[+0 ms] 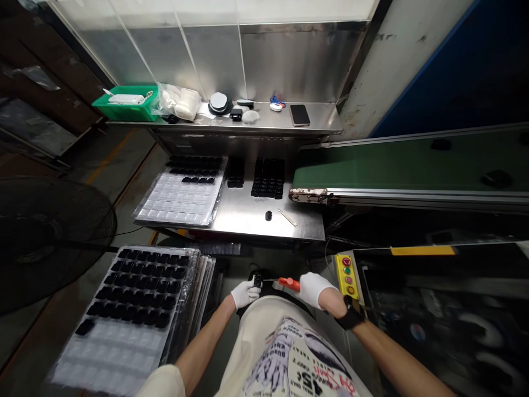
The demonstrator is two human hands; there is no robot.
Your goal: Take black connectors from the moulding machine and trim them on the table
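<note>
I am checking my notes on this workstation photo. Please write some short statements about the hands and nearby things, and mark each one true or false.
1. The left hand in a white glove holds a small black plastic part. True.
2. The right hand grips a blue-handled tool. False: the tool handle is orange-red.
3. A smartphone lies on the upper steel shelf. True.
4. The yellow button box is left of the left hand. False: it is beside the right hand.
5. The green plastic bin stands on the conveyor belt. False: it stands on the shelf's left end.

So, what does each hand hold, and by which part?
The left hand pinches a small black part by its lower end. The right hand holds a tool by its orange handle.
</note>
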